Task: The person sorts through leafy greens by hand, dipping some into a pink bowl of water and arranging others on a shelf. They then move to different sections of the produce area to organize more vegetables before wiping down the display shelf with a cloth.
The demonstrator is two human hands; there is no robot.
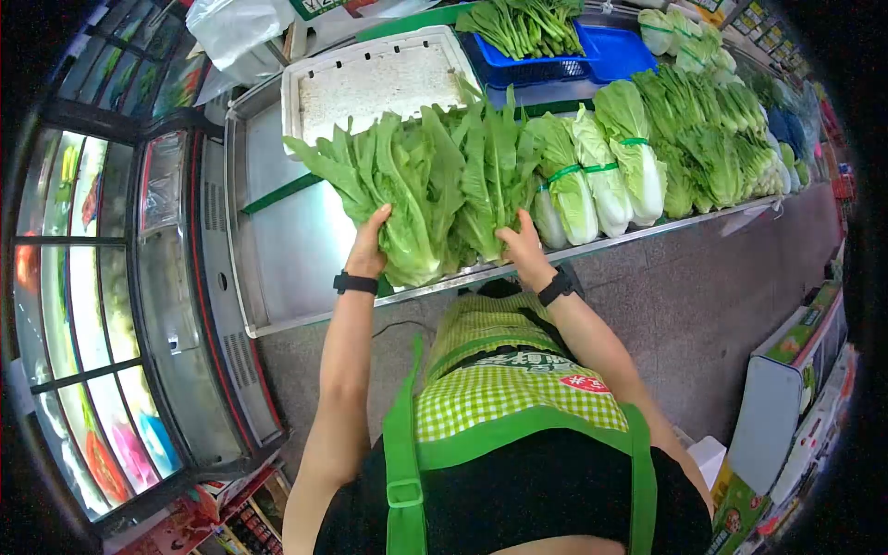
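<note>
A bunch of long-leaved green lettuce (416,199) lies at the front edge of the metal display counter, its pale stem ends toward me. My left hand (370,245) is closed on its left side, with most fingers hidden behind the leaves. Against the right part of the lettuce (486,208), my right hand (525,248) grips the stalks near the base, thumb and forefinger showing. Whether the two parts are separate heads I cannot tell. Just right of that hand lie Chinese cabbages (606,190) bound with green tape.
Behind the lettuce sits a white foam tray (379,79). A blue basket (536,69) of leafy greens stands at the back. More greens (708,139) fill the right. The counter's metal rim (305,324) runs before me; a glass-door fridge (83,277) is at left.
</note>
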